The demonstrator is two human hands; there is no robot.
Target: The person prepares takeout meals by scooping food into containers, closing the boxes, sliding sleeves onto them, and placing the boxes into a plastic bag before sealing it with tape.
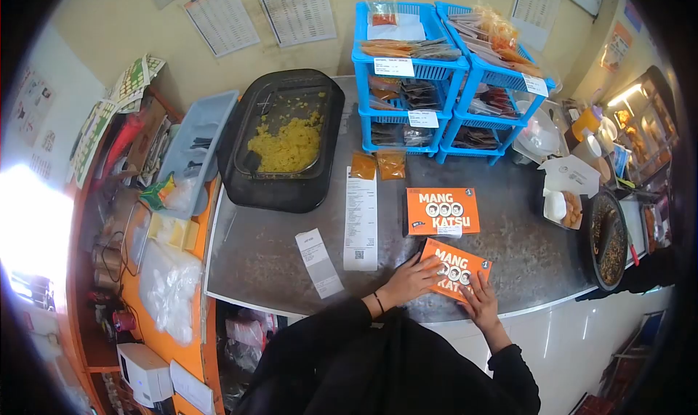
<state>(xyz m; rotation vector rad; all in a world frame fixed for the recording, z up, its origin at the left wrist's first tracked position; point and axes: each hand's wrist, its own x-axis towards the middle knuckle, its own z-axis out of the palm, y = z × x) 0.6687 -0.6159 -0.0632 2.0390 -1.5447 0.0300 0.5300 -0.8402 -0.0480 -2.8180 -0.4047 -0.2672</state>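
Observation:
An orange food box (459,268) marked "Mang Katsu" lies tilted at the front edge of the dark metal table (291,233), under both my hands. My left hand (414,280) rests on its left side, fingers stretched over the lid. On its right side lies my right hand (481,304), fingers spread over the lid's edge. Just behind sits a second orange box (429,211) with a white label, touched by neither hand. Left of the boxes are a long receipt (361,226) and a shorter receipt (319,263). Two small sauce packets (391,165) lie at the long receipt's top.
Blue tiered racks (413,71) full of packets stand at the back. A black tray (240,182) with yellow rice is at left. An open takeaway box (567,190) and a dark pan (609,270) sit at right. An orange side counter (207,299) holds plastic bags.

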